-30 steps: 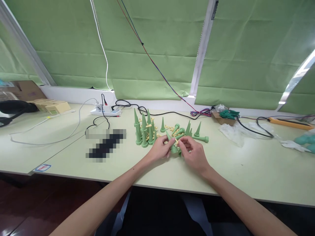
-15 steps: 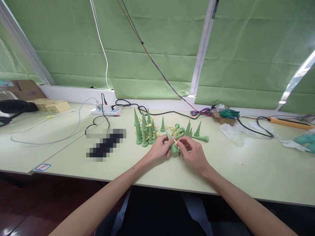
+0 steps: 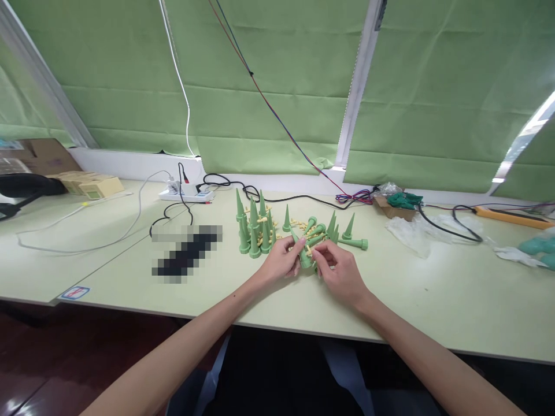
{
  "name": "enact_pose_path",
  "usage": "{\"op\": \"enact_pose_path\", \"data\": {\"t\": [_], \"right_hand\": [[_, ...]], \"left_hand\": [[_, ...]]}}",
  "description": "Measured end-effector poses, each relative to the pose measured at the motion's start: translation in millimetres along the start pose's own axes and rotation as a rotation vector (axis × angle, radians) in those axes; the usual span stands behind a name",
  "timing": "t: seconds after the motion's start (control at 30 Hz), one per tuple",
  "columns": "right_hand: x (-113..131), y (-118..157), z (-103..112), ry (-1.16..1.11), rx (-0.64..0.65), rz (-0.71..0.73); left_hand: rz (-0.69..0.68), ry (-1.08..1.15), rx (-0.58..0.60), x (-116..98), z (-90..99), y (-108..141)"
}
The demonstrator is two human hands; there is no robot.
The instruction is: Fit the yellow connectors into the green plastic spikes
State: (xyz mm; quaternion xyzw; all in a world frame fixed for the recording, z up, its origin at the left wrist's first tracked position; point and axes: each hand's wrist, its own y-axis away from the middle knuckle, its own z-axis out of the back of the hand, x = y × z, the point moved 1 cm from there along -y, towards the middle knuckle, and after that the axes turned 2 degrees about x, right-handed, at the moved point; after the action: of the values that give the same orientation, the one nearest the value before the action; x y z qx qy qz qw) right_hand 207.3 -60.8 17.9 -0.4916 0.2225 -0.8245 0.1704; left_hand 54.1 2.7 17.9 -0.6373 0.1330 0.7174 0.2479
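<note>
My left hand (image 3: pixel 282 257) is closed round a green plastic watering spike (image 3: pixel 306 262), its pointed tip slanting up to the left and its wide end low. My right hand (image 3: pixel 340 267) pinches a small yellow valve (image 3: pixel 309 252) against the side of that spike. The fingers hide how deep the valve sits. To the left, several green spikes (image 3: pixel 254 234) stand tip up in a tight cluster, some with yellow valves across them. Just beyond my hands lie loose yellow valves (image 3: pixel 299 224) and more spikes, some lying down like the spike (image 3: pixel 353 244) at the right.
A white power strip (image 3: pixel 186 195) with cables is at the back. A pixelated dark patch (image 3: pixel 188 254) covers something on the left of the table (image 3: pixel 411 300). Back right are a small carton (image 3: pixel 393 209), clear plastic bags (image 3: pixel 410 234) and an orange bar (image 3: pixel 514 218).
The yellow valve has shifted slightly lower against the spike, and the spike is tilted a little differently. Both hands keep nearly the same place.
</note>
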Motion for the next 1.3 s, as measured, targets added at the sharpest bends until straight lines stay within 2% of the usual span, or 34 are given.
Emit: {"op": "enact_pose_path", "data": {"t": [1.3], "right_hand": [[-4.9, -1.1, 1.9, -0.069, 0.094, -0.017]], "left_hand": [[-0.008, 0.024, 0.009, 2.4, -3.5, 1.9]]}}
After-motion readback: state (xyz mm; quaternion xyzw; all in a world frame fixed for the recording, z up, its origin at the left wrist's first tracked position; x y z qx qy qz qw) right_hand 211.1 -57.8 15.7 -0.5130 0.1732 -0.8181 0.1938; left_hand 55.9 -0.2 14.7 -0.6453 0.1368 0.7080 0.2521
